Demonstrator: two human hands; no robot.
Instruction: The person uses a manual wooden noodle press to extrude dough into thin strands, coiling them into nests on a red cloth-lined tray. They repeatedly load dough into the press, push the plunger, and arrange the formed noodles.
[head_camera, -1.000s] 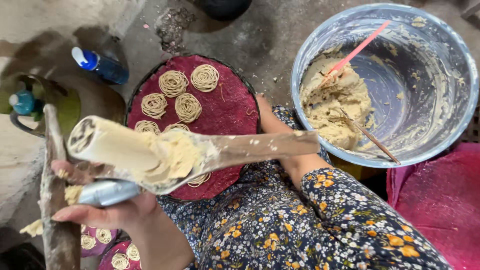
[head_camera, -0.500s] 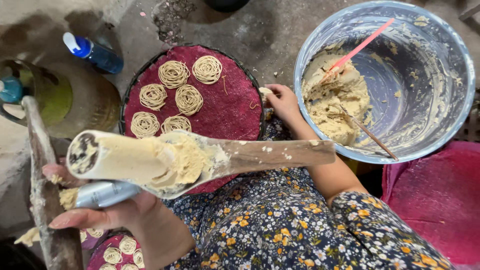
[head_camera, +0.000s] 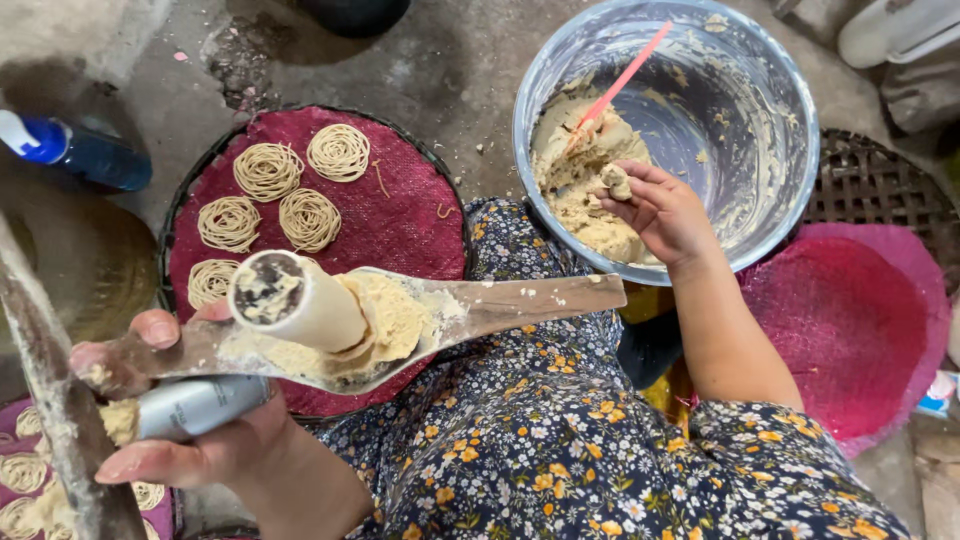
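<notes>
Right hand (head_camera: 655, 205): fingers pinched around a dough lump (head_camera: 617, 182) at the bowl (head_camera: 760, 90) rim, at 1 o'clock.
Left hand (head_camera: 190, 440): fingers closed on the press (head_camera: 300, 305), steadying the dough-laden ladle (head_camera: 470, 305).
Doing it well: I'd keep the lump compact and the press level.
Tray (head_camera: 400, 215): coils at 11 o'clock.

left hand (head_camera: 190, 440) clasps the dough press (head_camera: 300, 320) — right hand (head_camera: 655, 210) pinches dough (head_camera: 617, 182) over the metal bowl (head_camera: 780, 120).
</notes>
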